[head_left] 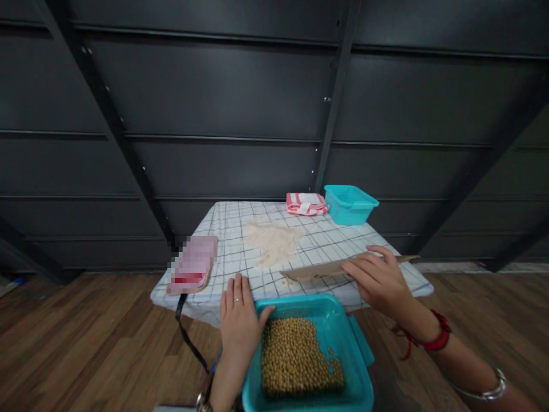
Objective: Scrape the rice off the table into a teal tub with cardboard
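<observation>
My left hand [239,321] grips the left rim of a teal plastic tub [351,366] held at the near edge of the table; the tub holds a heap of yellow-brown beans [300,357]. My right hand [380,280] lies on a long strip of brown cardboard [317,269], fingers curled over it, pressing it edge-down on the checked tablecloth [231,229]. A few stray beans [286,281] lie by the strip's left end. Behind the strip spreads a pile of white rice [274,240].
A second teal tub [349,203] and a folded pink-striped cloth [306,203] sit at the table's far edge. A pink phone with a dark strap [193,264] lies at the left edge. Dark metal wall panels stand behind; wooden floor surrounds the small table.
</observation>
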`<state>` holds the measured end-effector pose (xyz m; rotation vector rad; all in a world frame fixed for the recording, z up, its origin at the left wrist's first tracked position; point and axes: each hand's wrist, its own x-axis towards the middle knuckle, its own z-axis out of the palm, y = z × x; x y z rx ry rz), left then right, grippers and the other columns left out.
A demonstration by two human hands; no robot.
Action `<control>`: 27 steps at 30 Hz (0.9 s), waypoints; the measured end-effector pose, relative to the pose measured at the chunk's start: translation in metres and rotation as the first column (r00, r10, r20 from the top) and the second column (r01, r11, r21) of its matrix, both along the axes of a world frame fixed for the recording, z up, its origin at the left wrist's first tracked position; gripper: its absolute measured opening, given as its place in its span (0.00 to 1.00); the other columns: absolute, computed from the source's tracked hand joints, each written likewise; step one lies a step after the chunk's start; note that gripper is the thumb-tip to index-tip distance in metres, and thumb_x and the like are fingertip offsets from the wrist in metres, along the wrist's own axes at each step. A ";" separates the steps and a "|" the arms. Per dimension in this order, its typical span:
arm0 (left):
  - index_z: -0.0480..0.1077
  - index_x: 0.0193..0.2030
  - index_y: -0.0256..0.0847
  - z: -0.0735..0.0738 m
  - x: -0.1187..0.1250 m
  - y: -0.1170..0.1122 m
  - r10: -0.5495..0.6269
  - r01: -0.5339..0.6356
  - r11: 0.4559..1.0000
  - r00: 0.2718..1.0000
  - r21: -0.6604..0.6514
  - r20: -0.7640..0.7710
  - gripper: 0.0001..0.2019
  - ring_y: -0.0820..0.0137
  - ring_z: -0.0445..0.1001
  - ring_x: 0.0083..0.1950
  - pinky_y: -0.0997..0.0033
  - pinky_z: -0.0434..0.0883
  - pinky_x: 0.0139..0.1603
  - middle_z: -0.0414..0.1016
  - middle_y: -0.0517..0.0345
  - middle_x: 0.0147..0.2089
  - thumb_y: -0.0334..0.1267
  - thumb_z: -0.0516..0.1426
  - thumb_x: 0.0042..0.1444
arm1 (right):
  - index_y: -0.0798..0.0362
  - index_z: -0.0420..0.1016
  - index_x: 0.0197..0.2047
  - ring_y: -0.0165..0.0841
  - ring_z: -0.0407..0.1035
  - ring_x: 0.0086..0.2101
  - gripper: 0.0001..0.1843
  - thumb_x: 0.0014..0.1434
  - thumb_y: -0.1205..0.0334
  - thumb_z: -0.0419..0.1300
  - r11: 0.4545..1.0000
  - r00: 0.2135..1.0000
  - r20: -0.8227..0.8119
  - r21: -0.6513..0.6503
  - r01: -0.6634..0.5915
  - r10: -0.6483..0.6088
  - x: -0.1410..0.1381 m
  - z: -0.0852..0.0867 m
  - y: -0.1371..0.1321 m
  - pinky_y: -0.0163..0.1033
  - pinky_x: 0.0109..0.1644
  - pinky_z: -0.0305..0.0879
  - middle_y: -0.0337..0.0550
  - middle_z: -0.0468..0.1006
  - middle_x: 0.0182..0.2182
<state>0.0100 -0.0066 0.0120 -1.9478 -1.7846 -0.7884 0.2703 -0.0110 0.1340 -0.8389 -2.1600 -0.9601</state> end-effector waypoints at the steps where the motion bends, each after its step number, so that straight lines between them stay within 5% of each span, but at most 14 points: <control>1: 0.56 0.58 0.27 0.000 0.000 0.000 0.001 -0.001 1.000 1.000 -0.004 -0.001 0.34 0.50 0.60 0.59 0.47 0.59 0.56 0.64 0.33 0.57 0.56 0.45 0.54 | 0.53 0.69 0.34 0.30 0.65 0.28 0.15 0.52 0.80 0.47 1.000 1.000 -0.003 0.003 -0.010 0.010 -0.002 0.000 0.002 0.44 0.47 0.55 0.38 0.75 0.25; 16: 0.60 0.55 0.23 0.001 -0.001 -0.001 0.007 -0.007 1.000 0.999 0.015 -0.051 0.35 0.49 0.62 0.58 0.49 0.62 0.54 0.64 0.32 0.57 0.57 0.45 0.54 | 0.51 0.65 0.40 0.29 0.66 0.31 0.13 0.58 0.75 0.46 0.970 0.988 -0.003 -0.191 -0.152 0.154 0.018 0.009 -0.026 0.47 0.52 0.52 0.36 0.75 0.28; 22: 0.60 0.55 0.23 0.001 0.000 0.000 0.020 -0.018 0.999 0.997 0.033 -0.077 0.36 0.50 0.62 0.58 0.49 0.62 0.54 0.66 0.33 0.56 0.58 0.42 0.55 | 0.51 0.65 0.39 0.29 0.65 0.29 0.13 0.57 0.75 0.46 0.980 0.989 -0.033 -0.133 -0.145 0.142 0.015 0.015 -0.025 0.47 0.51 0.53 0.36 0.74 0.27; 27: 0.61 0.54 0.22 0.001 0.000 0.001 0.033 -0.025 0.996 0.994 0.085 -0.102 0.37 0.50 0.63 0.56 0.50 0.64 0.52 0.67 0.33 0.54 0.58 0.39 0.56 | 0.52 0.66 0.39 0.30 0.64 0.29 0.17 0.52 0.80 0.47 0.999 0.998 -0.035 0.019 -0.051 0.052 -0.001 0.013 0.001 0.46 0.48 0.54 0.38 0.75 0.26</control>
